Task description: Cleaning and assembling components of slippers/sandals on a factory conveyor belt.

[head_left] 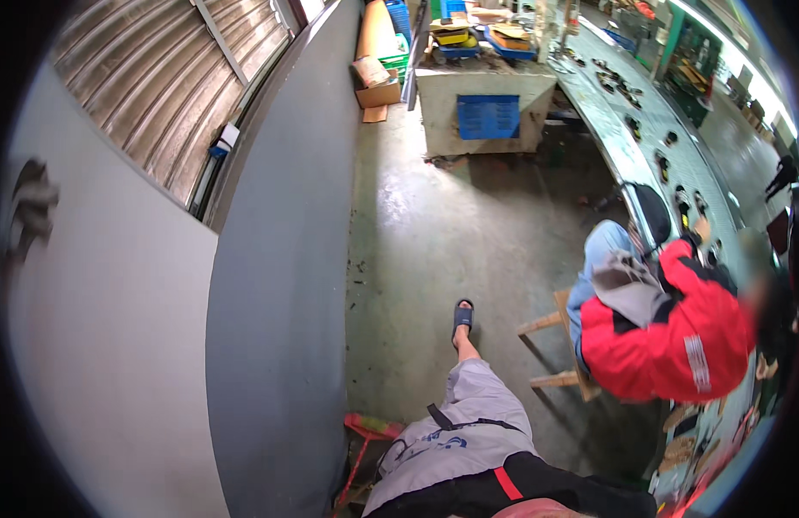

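Note:
Neither my left hand nor my right hand shows in the picture. My grey shorts (486, 399) and one bare leg stretch forward from the lower edge, with a dark slide sandal (462, 318) on the floor. To my right, a person in a red and black jacket (659, 354) sits on a wooden stool (551, 380) beside a long conveyor belt (594, 93). That person's hand (701, 228) is near several dark shoes (683, 200) on the belt.
A grey-and-white wall (274, 285) with a shuttered window (158, 95) runs along my left. Ahead stands a pale bench (436, 104) bearing trays. Next to it are a cardboard box (380, 93) and green crates (398, 60). A red-framed stool (361, 432) is at lower left.

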Motion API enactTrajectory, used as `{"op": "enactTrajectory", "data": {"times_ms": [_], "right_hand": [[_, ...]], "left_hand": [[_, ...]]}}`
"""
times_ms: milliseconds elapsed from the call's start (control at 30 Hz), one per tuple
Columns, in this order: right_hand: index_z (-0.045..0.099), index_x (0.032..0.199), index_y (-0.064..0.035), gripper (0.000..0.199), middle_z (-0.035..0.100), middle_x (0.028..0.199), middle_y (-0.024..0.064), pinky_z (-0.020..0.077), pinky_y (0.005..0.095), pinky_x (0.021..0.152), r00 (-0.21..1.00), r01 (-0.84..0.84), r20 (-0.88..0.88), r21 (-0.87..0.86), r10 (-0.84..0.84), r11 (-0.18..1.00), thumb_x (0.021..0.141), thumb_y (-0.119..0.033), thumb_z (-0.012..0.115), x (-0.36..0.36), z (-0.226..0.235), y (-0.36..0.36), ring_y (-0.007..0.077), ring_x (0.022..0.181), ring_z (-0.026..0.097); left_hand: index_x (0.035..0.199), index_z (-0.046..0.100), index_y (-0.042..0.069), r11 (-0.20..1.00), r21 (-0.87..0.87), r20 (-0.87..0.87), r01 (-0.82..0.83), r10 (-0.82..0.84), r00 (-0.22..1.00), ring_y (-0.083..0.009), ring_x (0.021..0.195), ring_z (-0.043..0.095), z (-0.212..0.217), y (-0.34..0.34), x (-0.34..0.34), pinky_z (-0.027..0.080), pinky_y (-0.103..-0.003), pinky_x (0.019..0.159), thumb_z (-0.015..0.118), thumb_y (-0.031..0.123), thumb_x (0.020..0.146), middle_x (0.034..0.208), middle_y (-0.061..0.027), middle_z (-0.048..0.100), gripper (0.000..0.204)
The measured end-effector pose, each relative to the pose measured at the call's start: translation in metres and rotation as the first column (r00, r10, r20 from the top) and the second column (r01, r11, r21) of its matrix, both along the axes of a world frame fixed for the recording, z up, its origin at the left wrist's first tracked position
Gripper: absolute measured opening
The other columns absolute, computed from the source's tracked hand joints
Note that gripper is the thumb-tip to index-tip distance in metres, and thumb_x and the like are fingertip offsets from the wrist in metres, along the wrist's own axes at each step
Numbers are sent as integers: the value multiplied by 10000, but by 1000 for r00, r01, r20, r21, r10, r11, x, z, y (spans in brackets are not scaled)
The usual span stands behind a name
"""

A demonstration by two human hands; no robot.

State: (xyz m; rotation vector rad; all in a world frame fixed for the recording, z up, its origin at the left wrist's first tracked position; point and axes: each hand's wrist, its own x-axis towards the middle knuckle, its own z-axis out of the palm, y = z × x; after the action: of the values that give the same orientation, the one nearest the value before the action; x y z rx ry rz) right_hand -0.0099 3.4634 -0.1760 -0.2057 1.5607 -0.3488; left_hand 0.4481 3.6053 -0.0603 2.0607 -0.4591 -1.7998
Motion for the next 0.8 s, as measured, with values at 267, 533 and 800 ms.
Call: {"op": "enactTrajectory", "data": {"times_ms": [267,533,800], "right_hand": [[724,825,-16,263,659,656,137,499,427,501,875,-471,-144,-36,462,881,898,-219,573,6,31,-294,254,565,656],[613,880,-69,46,649,687,51,424,338,493,819,-505,-513,-433,257,747,874,-90,572,50,155,-825,157,536,547],[642,927,-92,55,694,720,51,384,311,420,752,-643,-478,-379,454,666,903,-100,594,196,160,-1063,119,481,507]], "left_hand": [[1092,702,-21,995,-57,58,-78,82,995,-260,928,647,19,-253,25,502,-365,839,413,168,1011,995,-133,696,355],[1108,697,-25,978,-133,40,-159,166,985,-257,944,645,10,-480,36,498,-361,853,407,167,1015,1013,-135,694,360],[1125,691,-28,939,-246,71,-240,264,962,-255,961,642,2,-734,131,493,-357,868,401,166,1019,1030,-137,691,365]]}}
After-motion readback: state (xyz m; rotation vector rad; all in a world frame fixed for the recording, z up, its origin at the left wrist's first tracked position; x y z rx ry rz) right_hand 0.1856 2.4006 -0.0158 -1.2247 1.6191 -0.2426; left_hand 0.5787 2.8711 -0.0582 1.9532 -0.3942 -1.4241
